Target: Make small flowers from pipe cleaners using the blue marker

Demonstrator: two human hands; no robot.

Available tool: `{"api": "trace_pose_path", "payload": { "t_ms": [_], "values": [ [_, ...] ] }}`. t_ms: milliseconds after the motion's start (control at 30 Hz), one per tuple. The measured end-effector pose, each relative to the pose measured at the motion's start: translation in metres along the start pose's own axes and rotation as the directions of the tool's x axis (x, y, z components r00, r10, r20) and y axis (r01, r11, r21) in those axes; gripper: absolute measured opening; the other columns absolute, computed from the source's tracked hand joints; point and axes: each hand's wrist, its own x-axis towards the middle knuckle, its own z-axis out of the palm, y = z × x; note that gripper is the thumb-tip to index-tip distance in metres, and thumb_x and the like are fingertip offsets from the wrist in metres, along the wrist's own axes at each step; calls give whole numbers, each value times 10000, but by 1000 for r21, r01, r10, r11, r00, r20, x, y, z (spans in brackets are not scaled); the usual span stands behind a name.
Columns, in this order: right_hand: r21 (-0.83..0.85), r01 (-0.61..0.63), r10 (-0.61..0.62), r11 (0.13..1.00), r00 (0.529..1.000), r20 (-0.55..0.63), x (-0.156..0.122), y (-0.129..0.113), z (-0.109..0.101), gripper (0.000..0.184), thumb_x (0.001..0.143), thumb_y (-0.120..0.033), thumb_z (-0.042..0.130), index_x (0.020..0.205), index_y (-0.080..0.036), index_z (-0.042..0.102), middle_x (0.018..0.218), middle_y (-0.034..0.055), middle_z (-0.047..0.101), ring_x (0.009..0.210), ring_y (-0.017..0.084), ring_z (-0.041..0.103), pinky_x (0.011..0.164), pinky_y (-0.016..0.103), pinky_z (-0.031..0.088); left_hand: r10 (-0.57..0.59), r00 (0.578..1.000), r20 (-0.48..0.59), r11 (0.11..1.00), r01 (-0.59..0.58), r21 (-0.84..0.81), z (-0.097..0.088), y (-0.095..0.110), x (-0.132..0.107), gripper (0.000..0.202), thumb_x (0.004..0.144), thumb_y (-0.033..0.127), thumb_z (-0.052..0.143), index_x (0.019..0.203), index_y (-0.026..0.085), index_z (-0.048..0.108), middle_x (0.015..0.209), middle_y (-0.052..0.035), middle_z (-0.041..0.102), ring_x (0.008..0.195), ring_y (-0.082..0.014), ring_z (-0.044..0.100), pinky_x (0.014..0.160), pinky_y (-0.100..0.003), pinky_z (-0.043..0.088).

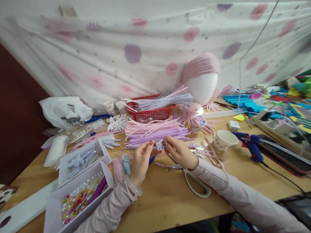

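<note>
Between my hands, above the table, is a small pale blue-white looped piece (160, 146), shaped like a little flower. My left hand (143, 158) pinches its left side with thumb and fingertips. From the right, my right hand (179, 150) grips its other edge in a pinch. Under my right wrist lie scissors (198, 184) with pale handles. Behind my hands are bundles of pink pipe cleaners (155, 127) and purple pipe cleaners (157, 137). Pink and blue bead strands (118, 170) lie beside my left hand.
Two white boxes, one with pale blue pieces (81, 161) and one with beads and gems (80, 197), stand at left. A red basket (153, 113) and a mannequin head (202, 81) are behind. To the right are a paper cup (224, 139), a blue glue gun (252, 147) and a phone (284, 157).
</note>
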Motion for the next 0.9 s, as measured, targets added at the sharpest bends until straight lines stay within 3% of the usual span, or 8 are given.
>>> {"api": "trace_pose_path", "payload": {
  "t_ms": [100,467,733,900],
  "values": [
    [28,-40,43,999,995,-95,-10,7,7,206,936,-236,344,745,-205,415,620,-18,484,561,125,444,560,239,358,-3,998,63,996,-2,84,4,-4,-1,251,784,380,658,893,158,700,844,-54,722,766,-184,680,756,-297,535],
    [8,-19,19,1000,996,-88,-21,11,20,160,913,-170,353,773,-201,423,662,-2,492,584,133,458,569,239,355,104,972,211,917,-175,357,0,-12,-5,141,844,295,575,843,168,637,808,-37,655,746,-159,594,701,-263,483],
    [-55,43,-46,998,997,-63,-24,18,24,165,897,-157,355,745,-213,388,613,-18,470,526,127,426,526,232,318,9,956,294,937,-111,332,-2,-13,-5,166,870,285,502,864,142,588,830,-44,585,791,-161,546,734,-267,456],
    [-49,40,-43,998,998,-53,-24,18,24,169,900,-154,352,746,-215,383,606,-23,461,518,124,413,523,230,315,-83,951,298,970,8,244,-2,-16,-5,168,869,303,509,861,149,575,829,-35,576,797,-158,543,743,-267,464]
  ]
}}
